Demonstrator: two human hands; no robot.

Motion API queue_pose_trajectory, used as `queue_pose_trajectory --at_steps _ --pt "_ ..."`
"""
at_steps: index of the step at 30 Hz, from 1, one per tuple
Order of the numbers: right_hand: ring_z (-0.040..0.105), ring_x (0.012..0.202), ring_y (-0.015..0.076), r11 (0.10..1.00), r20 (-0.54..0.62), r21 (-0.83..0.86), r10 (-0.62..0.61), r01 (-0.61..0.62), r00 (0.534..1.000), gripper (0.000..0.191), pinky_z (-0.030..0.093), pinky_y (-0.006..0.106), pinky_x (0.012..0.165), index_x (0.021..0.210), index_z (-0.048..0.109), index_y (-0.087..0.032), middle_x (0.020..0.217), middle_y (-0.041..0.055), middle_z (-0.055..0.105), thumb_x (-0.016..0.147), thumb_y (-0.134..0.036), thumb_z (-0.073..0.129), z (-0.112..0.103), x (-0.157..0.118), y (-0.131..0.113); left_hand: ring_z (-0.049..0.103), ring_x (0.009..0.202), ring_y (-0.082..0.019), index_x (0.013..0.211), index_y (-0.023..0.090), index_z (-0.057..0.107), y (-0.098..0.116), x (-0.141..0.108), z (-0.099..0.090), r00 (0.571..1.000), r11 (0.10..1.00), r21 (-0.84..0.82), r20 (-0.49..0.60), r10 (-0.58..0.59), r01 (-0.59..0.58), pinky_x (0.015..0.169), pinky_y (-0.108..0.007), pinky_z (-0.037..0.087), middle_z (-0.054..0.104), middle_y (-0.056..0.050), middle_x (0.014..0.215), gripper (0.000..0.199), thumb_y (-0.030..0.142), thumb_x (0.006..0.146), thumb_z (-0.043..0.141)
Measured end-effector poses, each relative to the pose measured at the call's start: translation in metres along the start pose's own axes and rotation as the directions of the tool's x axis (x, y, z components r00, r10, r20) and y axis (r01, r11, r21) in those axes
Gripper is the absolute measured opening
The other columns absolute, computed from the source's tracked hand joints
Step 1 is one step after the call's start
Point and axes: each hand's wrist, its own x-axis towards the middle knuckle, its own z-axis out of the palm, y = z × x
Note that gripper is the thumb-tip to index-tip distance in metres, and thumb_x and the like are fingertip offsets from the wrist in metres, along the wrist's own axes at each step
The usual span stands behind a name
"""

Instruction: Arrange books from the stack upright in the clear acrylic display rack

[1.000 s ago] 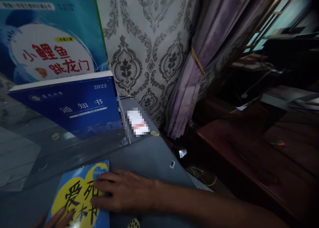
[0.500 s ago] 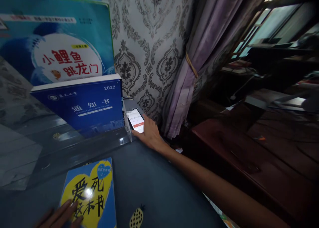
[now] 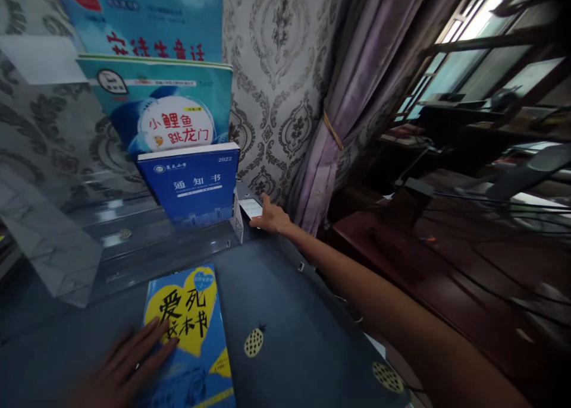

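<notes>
My right hand [image 3: 272,217] reaches to the far edge of the table and grips a smartphone [image 3: 251,207] by its near right side. The phone's lit screen faces up, too small to read now. My left hand [image 3: 136,354], a little blurred, rests with fingers stretched out over the left side of a blue and yellow book [image 3: 196,351]. This book lies on the dark blue-grey tablecloth [image 3: 285,313], which has pineapple prints. Just left of the phone stands a clear book rack [image 3: 238,226].
In the rack stand a dark blue booklet [image 3: 200,185], a teal picture book [image 3: 120,99] and a taller blue book [image 3: 187,15]. Behind are patterned wallpaper [image 3: 276,69] and a tied purple curtain [image 3: 352,87]. Dark red furniture [image 3: 370,247] stands right of the table.
The view has shifted, showing more of the rack and its books. The phone's screen now looks flatter, with my right hand still at it. My left hand has come further into view over the book.
</notes>
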Motion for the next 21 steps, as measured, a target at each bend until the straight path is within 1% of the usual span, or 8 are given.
queue_pose_trajectory --at_steps 3,5,7,10,12,16,18,21 --pt "0.059 0.124 0.0364 1.000 0.006 -0.005 0.023 -0.023 1.000 0.107 0.049 0.044 0.093 0.158 0.014 -0.015 0.135 0.0201 0.061 0.074 -0.045 0.072 -0.005 -0.028 0.018 0.061 0.128 -0.021 0.149 0.043 0.043 -0.001 0.004 -0.009 0.999 0.999 -0.052 0.046 0.001 0.001 0.104 -0.039 0.051 0.059 0.003 0.144 0.066 0.013 0.090 0.038" --pt "0.059 0.123 0.0374 0.999 -0.012 -0.006 0.035 -0.035 0.999 0.109 0.049 0.045 0.091 0.158 0.014 -0.014 0.135 0.0208 0.061 0.072 -0.044 0.074 -0.005 -0.057 0.030 0.058 0.131 -0.022 0.144 0.038 0.052 0.000 0.008 -0.016 0.997 0.995 -0.091 0.069 -0.032 0.038 0.107 -0.043 0.048 0.059 0.000 0.144 0.060 0.013 0.093 0.034" --pt "0.057 0.123 0.0382 0.999 -0.044 0.001 0.045 -0.045 0.998 0.108 0.049 0.045 0.090 0.158 0.015 -0.014 0.135 0.0210 0.059 0.072 -0.042 0.074 -0.002 -0.091 0.039 0.059 0.130 -0.022 0.138 0.035 0.059 0.001 0.012 -0.021 0.997 0.992 -0.116 0.071 -0.039 0.047 0.108 -0.043 0.047 0.062 -0.002 0.142 0.056 0.014 0.095 0.030" --pt "0.056 0.123 0.0382 0.999 -0.076 0.015 0.051 -0.050 0.996 0.105 0.049 0.045 0.091 0.158 0.016 -0.013 0.134 0.0207 0.059 0.073 -0.038 0.072 0.007 -0.138 0.044 0.061 0.126 -0.023 0.132 0.033 0.065 0.000 0.015 -0.023 0.997 0.991 -0.128 0.072 -0.035 0.044 0.106 -0.044 0.048 0.065 -0.004 0.138 0.051 0.019 0.099 0.029" --pt "0.056 0.121 0.0384 0.999 -0.102 0.013 0.030 -0.029 0.994 0.105 0.048 0.045 0.091 0.158 0.017 -0.011 0.131 0.0204 0.060 0.072 -0.035 0.072 0.016 -0.162 0.041 0.062 0.125 -0.025 0.131 0.034 0.065 -0.003 0.015 -0.021 0.996 0.989 -0.139 0.081 -0.040 0.051 0.104 -0.045 0.048 0.066 -0.004 0.137 0.047 0.026 0.101 0.030" --pt "0.056 0.116 0.0371 0.999 -0.179 0.014 -0.048 0.052 0.983 0.101 0.047 0.047 0.095 0.157 0.022 -0.009 0.128 0.0199 0.061 0.070 -0.033 0.070 0.033 -0.188 0.033 0.064 0.122 -0.025 0.131 0.034 0.064 -0.008 0.018 -0.019 0.998 0.986 -0.163 0.058 -0.011 0.020 0.101 -0.046 0.049 0.067 -0.004 0.136 0.046 0.037 0.103 0.028" --pt "0.055 0.117 0.0366 0.996 -0.200 0.021 -0.082 0.088 0.976 0.099 0.046 0.048 0.097 0.156 0.024 -0.008 0.126 0.0200 0.061 0.071 -0.033 0.068 0.039 -0.192 0.030 0.066 0.117 -0.024 0.127 0.032 0.067 -0.007 0.023 -0.024 0.998 0.986 -0.163 0.058 -0.011 0.020 0.100 -0.044 0.049 0.068 -0.004 0.133 0.046 0.042 0.104 0.028" --pt "0.055 0.116 0.0374 0.992 -0.208 0.031 -0.110 0.119 0.972 0.097 0.045 0.050 0.098 0.156 0.025 -0.008 0.123 0.0197 0.062 0.072 -0.034 0.067 0.044 -0.193 0.027 0.067 0.110 -0.024 0.120 0.028 0.070 0.000 0.037 -0.034 0.994 0.986 -0.155 0.097 -0.051 0.066 0.097 -0.043 0.050 0.072 -0.006 0.125 0.047 0.044 0.104 0.029"
